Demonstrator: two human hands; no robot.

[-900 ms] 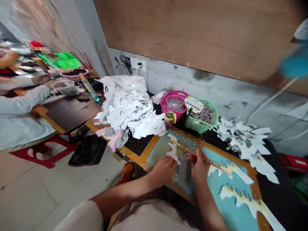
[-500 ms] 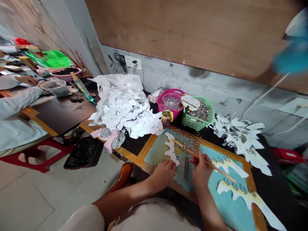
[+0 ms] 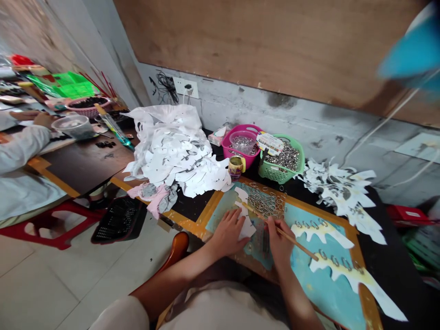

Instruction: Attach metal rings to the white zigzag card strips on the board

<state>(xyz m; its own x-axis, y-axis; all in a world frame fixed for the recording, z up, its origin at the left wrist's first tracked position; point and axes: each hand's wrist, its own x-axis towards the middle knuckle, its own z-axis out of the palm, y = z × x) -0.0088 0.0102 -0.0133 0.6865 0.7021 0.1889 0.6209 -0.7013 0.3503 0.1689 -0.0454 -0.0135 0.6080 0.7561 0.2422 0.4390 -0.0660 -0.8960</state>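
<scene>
My left hand (image 3: 227, 233) lies with its fingers spread over a white scalloped cutout (image 3: 247, 228), pressing it on the blue-green mat (image 3: 220, 215). Between the fingers of my right hand (image 3: 280, 240) is a thin wooden-handled brush (image 3: 298, 246), its yellowish tip over the cutout. Just beyond the hands, loose metal rings (image 3: 266, 200) lie in a heap. Two yellow-stained cutouts, an upper one (image 3: 318, 234) and a lower one (image 3: 364, 280), rest to the right with several rings along their edges. Some thin metal rods (image 3: 265, 243) are partly hidden beside my right hand.
Behind the mat stand a small yellow-stained cup (image 3: 235, 168), a pink basket (image 3: 227, 147) and a green basket (image 3: 275, 174) of metal pieces. White cutouts (image 3: 178, 160) pile up left, more (image 3: 343, 192) at right. A co-worker's sleeve (image 3: 24, 146) shows far left.
My left hand has moved up and flattened over the cutout, its fingers now spread. The right hand has shifted slightly left with the brush, whose tip now reaches over the cutout.
</scene>
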